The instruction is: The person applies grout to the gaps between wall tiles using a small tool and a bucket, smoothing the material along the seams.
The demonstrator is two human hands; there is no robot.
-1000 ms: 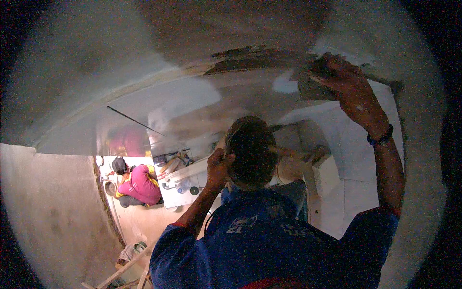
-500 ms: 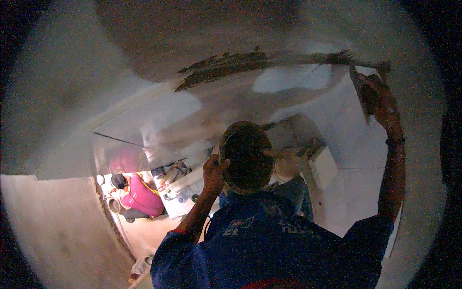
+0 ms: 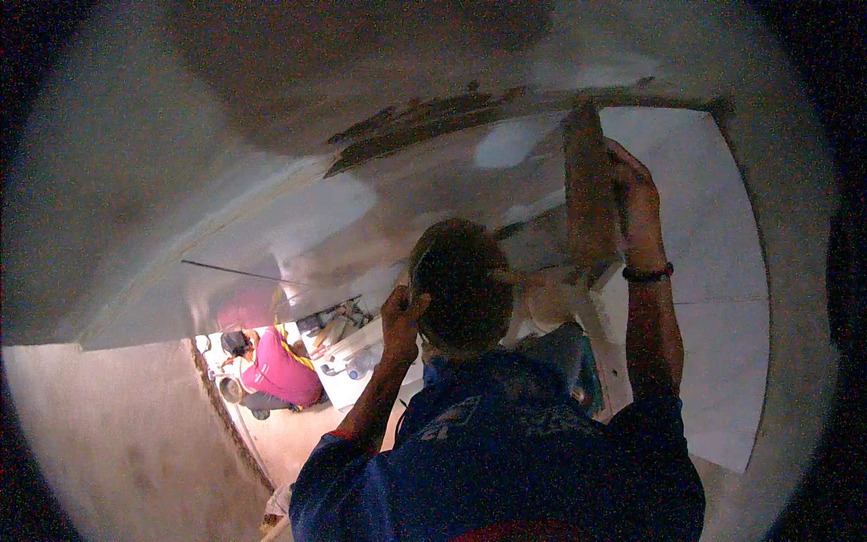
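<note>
My left hand (image 3: pixel 402 323) is closed on the rim of a round dark bowl (image 3: pixel 461 287), held in front of my blue shirt; its contents are too dark to make out. My right hand (image 3: pixel 639 200), with a dark band at the wrist, grips a flat rectangular trowel (image 3: pixel 589 194). The trowel's long brownish blade stands almost upright in front of the pale tiled wall (image 3: pixel 700 217), and its top end reaches a dark band of wet mortar (image 3: pixel 424 126) along the tiles' upper edge. Whether the blade touches the wall, I cannot tell.
Down at the left, a person in a pink shirt (image 3: pixel 284 372) crouches by a round container (image 3: pixel 231 390). Beside them, tools (image 3: pixel 339 325) lie on a white surface. My knee in grey-blue trousers (image 3: pixel 560 361) shows beyond the shirt. A rough bare wall (image 3: pixel 99 415) stands left.
My right hand has moved left with the trowel, from the tiles' upper right corner, and the blade has turned upright. My left hand still holds the bowl in nearly the same place.
</note>
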